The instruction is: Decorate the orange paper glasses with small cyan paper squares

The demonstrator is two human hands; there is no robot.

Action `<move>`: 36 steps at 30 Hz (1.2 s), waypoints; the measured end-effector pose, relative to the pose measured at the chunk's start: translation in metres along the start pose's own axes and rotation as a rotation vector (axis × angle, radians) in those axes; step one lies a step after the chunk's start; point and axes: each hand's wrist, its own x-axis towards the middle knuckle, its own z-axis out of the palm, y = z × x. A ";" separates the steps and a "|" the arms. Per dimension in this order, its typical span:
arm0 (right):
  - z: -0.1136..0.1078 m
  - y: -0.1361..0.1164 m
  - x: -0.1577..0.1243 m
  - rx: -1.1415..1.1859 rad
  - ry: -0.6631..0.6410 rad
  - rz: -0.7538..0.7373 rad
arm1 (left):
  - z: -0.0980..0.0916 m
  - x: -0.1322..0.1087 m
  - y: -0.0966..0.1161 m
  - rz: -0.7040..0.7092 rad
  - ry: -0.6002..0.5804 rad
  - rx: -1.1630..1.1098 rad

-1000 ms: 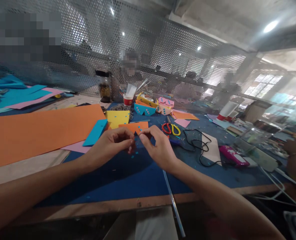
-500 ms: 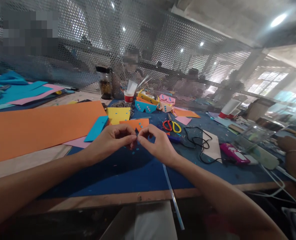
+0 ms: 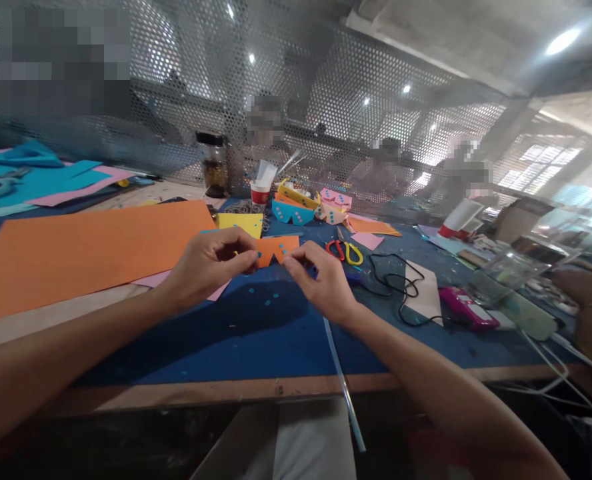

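An orange paper piece (image 3: 270,249) with a notch and small blue squares lies on the blue table mat (image 3: 211,353), partly behind my hands. My left hand (image 3: 216,267) is at its left side, thumb and fingers pinched together; what they hold, if anything, is too small to name. At its lower right, my right hand (image 3: 323,277) is pinched too, its fingertips by the blue squares, their contents not clear. Small blue paper squares (image 3: 268,303) are scattered on the mat below the hands.
Left lies a large orange sheet (image 3: 96,247). Behind are a lidded jar (image 3: 212,167), a paper cup (image 3: 260,193) and a blue paper mask (image 3: 293,213). Right are scissors (image 3: 352,253), a magenta glue gun (image 3: 469,308) with black cord, and another person's arm (image 3: 589,300). A clear stick (image 3: 343,387) overhangs the edge.
My hands have moved apart, the left one leftward and slightly up, the right one slightly right. More of the orange piece and the squares on the mat shows between them.
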 end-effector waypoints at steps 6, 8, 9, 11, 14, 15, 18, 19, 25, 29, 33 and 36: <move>-0.016 0.017 0.006 -0.222 0.085 -0.092 | -0.001 0.003 -0.010 0.151 -0.015 0.248; -0.023 0.021 0.007 -0.281 0.083 -0.114 | 0.001 0.003 -0.016 0.250 -0.099 0.321; -0.026 0.023 0.008 -0.299 0.081 -0.117 | 0.001 0.003 -0.020 0.287 -0.142 0.340; -0.033 0.027 0.006 -0.324 0.080 -0.106 | 0.002 0.003 -0.027 0.322 -0.195 0.370; -0.042 0.034 0.000 -0.372 0.064 -0.060 | 0.003 0.004 -0.035 0.308 -0.280 0.402; -0.045 0.036 -0.002 -0.396 0.055 -0.044 | 0.003 0.004 -0.036 0.303 -0.311 0.403; -0.051 0.045 -0.008 -0.490 0.014 -0.026 | 0.002 0.005 -0.038 0.301 -0.362 0.387; -0.053 0.047 -0.008 -0.520 0.006 -0.027 | 0.002 0.005 -0.038 0.304 -0.367 0.383; -0.058 0.055 -0.005 -0.612 0.019 -0.021 | 0.000 0.006 -0.038 0.346 -0.366 0.379; -0.062 0.059 -0.005 -0.653 0.044 -0.008 | -0.002 0.010 -0.042 0.319 -0.261 0.422; -0.068 0.066 -0.006 -0.705 0.082 0.035 | -0.008 0.018 -0.047 0.246 -0.056 0.511; -0.072 0.070 -0.006 -0.732 0.089 0.063 | -0.015 0.024 -0.051 0.126 0.043 0.553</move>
